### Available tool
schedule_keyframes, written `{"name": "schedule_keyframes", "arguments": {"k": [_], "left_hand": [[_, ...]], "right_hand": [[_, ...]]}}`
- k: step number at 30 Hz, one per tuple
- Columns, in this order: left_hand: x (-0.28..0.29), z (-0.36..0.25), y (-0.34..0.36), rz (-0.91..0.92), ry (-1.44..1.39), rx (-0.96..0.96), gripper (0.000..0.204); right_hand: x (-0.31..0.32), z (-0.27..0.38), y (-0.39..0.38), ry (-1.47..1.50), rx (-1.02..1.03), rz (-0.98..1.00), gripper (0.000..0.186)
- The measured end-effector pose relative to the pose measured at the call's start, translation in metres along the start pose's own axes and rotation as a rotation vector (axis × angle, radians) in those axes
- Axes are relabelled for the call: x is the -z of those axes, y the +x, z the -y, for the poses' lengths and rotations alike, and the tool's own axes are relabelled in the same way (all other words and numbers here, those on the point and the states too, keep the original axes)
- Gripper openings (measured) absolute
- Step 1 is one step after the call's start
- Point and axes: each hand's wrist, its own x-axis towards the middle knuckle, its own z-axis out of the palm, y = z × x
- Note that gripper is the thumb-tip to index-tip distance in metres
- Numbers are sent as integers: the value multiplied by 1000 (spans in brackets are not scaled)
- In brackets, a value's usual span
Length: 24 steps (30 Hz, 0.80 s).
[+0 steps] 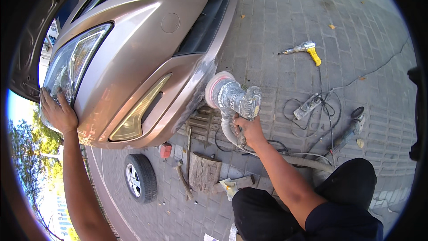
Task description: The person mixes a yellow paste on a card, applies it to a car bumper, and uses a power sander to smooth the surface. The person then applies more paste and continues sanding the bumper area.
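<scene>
My left hand (pixel 59 109) lies with its fingers spread on the headlight (pixel 76 60) of a bronze car (pixel 120 49). My right hand (pixel 249 129) grips the handle of a dusty orbital sander (pixel 236 96) with a hose attached. The sander's round pad (pixel 218 85) is turned toward the grey, scuffed patch (pixel 196 98) along the bumper's lower right edge; I cannot tell whether it touches. A fog lamp (pixel 131 120) sits in the bumper below the headlight.
A yellow-handled heat gun (pixel 314 56), a power strip (pixel 307 107) with tangled cords and another dusty tool (pixel 347 136) lie on the paving at right. A loose wheel (pixel 139 177), a red container (pixel 165 150), a wooden board (pixel 205 174) and sticks lie below the bumper.
</scene>
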Motion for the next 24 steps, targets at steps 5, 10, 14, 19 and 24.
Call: {"name": "schedule_keyframes", "arguments": {"k": [5,10,14,19,24], "left_hand": [[1,0,-4,13,16,19,76],[-1,-1,-3,10,7,12,76],[0,1,-4,14,9,18,76],[-2,1,-2,8,2,7,76],[0,-3,-5,7,-14,4,75]], "right_hand": [[-6,12,-1,-15,10,56,16],[2,0,-3,-4,-17,52,16],[-11,-2,-7,63,-21,74,17],[-11,-9,-10,56,-5,99,19],[-7,-19,-13,48,-4,97,17]]}}
